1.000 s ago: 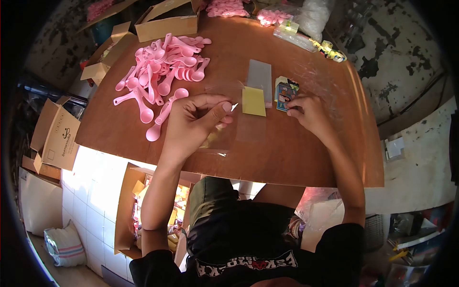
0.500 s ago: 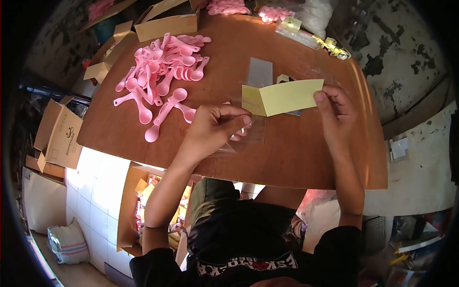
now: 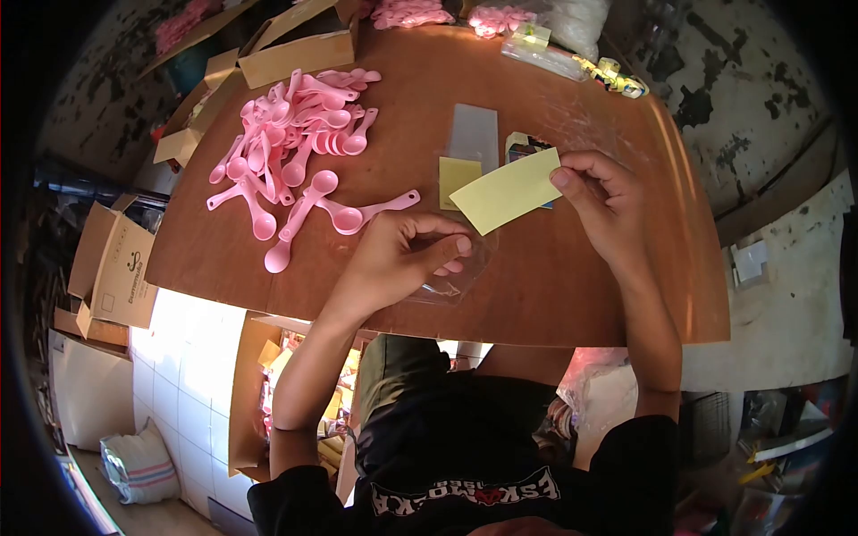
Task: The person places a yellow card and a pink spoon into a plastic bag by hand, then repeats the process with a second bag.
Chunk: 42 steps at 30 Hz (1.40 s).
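L hand (image 3: 384,261): thumb and index fingertip closed together on the edge of a clear plastic bag (image 3: 444,289), other fingers curled; the bag is partly hidden by the hand and lies low over the near part of the counter (image 3: 572,295). R hand (image 3: 601,198): thumb and index finger pinch the R end of a yellow card (image 3: 508,189). Card is held tilted above the counter, its lower L corner near the L fingertips.

Ref. positions, counter:
- Yellow paper pc. (image 3: 458,182): flat, L of the card, adj. to the clear sheets (image 3: 474,134).
- Printed cards (image 3: 527,143): behind and under the held card, mostly hidden.
- Pink spoons (image 3: 295,134): heaped on the L side; some units lie apart at the near edge of the heap, one w/ its handle pointing toward the R, beyond the L hand.
- Cardboard box (image 3: 299,61): far L.
- Bagged pink pcs. (image 3: 411,12) and yellow strips (image 3: 612,77): far edge, the latter on the R.
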Available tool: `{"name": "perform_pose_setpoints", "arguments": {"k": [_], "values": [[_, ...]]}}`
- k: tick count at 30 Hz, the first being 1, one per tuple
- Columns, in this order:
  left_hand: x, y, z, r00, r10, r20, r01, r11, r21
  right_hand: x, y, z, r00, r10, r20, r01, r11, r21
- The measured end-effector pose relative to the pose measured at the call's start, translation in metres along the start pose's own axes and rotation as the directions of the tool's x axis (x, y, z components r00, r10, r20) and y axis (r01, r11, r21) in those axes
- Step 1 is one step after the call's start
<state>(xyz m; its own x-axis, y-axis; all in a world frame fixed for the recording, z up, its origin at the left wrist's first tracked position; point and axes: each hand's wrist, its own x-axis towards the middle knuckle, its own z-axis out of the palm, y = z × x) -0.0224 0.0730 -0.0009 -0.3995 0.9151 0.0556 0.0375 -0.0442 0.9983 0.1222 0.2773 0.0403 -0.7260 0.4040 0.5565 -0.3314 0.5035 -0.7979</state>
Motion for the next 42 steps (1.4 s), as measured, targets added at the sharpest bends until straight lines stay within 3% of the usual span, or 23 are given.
{"name": "perform_pose_setpoints", "arguments": {"k": [2, 6, 9, 15, 18, 20, 24, 26, 27, 29, 30, 34, 36, 39, 41, 42], "values": [[0.000, 0.002, 0.002, 1.000, 0.013, -0.026, -0.014, 0.999, -0.032, 0.000, -0.004, -0.001, 0.998, 0.035, 0.053, -0.030, 0.994, -0.108], [0.000, 0.001, -0.003, 0.998, 0.056, 0.008, -0.056, 0.998, 0.003, -0.001, 0.001, -0.002, 0.992, 0.065, 0.104, -0.053, 0.993, -0.107], [-0.001, 0.005, 0.000, 1.000, -0.012, 0.013, 0.011, 0.998, 0.066, -0.002, 0.002, 0.000, 0.984, 0.095, 0.151, -0.077, 0.990, -0.116], [0.004, 0.004, 0.003, 1.000, 0.011, 0.004, -0.012, 0.995, 0.095, -0.004, -0.010, 0.013, 0.982, 0.044, 0.182, -0.022, 0.993, -0.119], [0.008, 0.009, 0.004, 0.995, 0.104, -0.006, -0.103, 0.989, 0.108, -0.003, -0.015, 0.016, 0.955, 0.037, 0.293, 0.010, 0.987, -0.160], [0.009, 0.014, 0.006, 0.983, 0.181, 0.007, -0.178, 0.960, 0.217, 0.000, -0.016, 0.019, 0.912, -0.170, 0.373, 0.256, 0.947, -0.194], [0.014, 0.018, 0.014, 0.967, 0.253, -0.034, -0.241, 0.948, 0.207, 0.003, -0.014, 0.020, 0.872, -0.182, 0.454, 0.291, 0.939, -0.183], [0.018, 0.016, 0.017, 0.926, 0.371, -0.065, -0.352, 0.914, 0.200, 0.005, -0.023, 0.021, 0.856, 0.116, 0.504, -0.130, 0.991, -0.006], [0.019, 0.017, 0.018, 0.927, 0.368, -0.067, -0.349, 0.915, 0.202, 0.009, -0.030, 0.019, 0.855, 0.116, 0.505, -0.132, 0.991, -0.003], [0.019, 0.022, 0.020, 0.914, 0.391, -0.105, -0.361, 0.905, 0.225, 0.022, -0.042, 0.013, 0.704, 0.311, 0.638, -0.187, 0.948, -0.256], [0.020, 0.023, 0.021, 0.914, 0.391, -0.105, -0.361, 0.905, 0.226, 0.024, -0.043, 0.014, 0.683, 0.354, 0.638, -0.213, 0.933, -0.290], [0.014, 0.029, 0.023, 0.908, 0.404, -0.114, -0.367, 0.896, 0.248, 0.027, -0.045, 0.025, 0.655, 0.382, 0.652, -0.143, 0.910, -0.390], [0.006, 0.026, 0.022, 0.909, 0.406, -0.098, -0.367, 0.889, 0.273, 0.026, -0.040, 0.033, 0.700, 0.334, 0.631, -0.126, 0.928, -0.351], [-0.013, 0.017, 0.020, 0.863, 0.475, -0.173, -0.404, 0.853, 0.331, 0.026, -0.041, 0.043, 0.660, 0.319, 0.680, -0.167, 0.945, -0.281], [-0.034, 0.015, 0.010, 0.900, 0.396, -0.183, -0.299, 0.865, 0.404, 0.034, -0.036, 0.049, 0.607, 0.249, 0.754, -0.074, 0.963, -0.259], [-0.045, 0.007, 0.005, 0.927, 0.310, -0.211, -0.223, 0.909, 0.353, 0.039, -0.035, 0.054, 0.629, 0.234, 0.742, -0.173, 0.972, -0.160]]}}
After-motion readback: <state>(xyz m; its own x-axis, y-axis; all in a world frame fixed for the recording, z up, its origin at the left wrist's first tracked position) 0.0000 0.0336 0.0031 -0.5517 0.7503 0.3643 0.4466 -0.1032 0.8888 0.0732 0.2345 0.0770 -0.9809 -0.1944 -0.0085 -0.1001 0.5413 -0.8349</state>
